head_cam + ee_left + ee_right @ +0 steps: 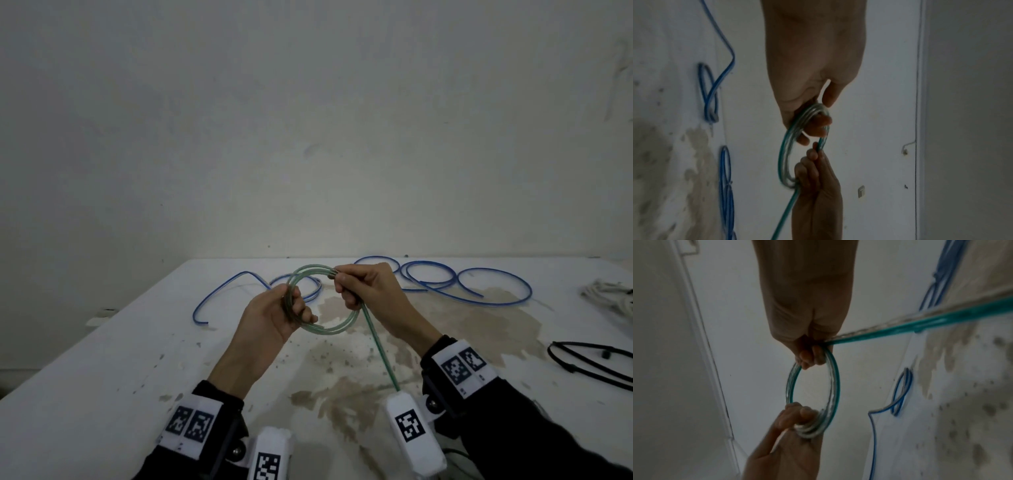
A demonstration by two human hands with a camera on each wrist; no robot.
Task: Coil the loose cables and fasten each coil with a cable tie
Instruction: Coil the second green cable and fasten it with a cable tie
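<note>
Green cable (337, 329) coil upright, gripped by left hand (274, 317) at 9, right hand (368, 289) at 2; tail runs toward 5.

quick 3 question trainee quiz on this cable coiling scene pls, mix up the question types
1. True or false: the blue cable is already coiled and tied.
2. Which hand holds the green cable where its loose tail leaves the coil? A) left hand B) right hand
3. Fill in: the black cable ties lie on the table's ____ side.

Key: 1 false; 2 B; 3 right
</note>
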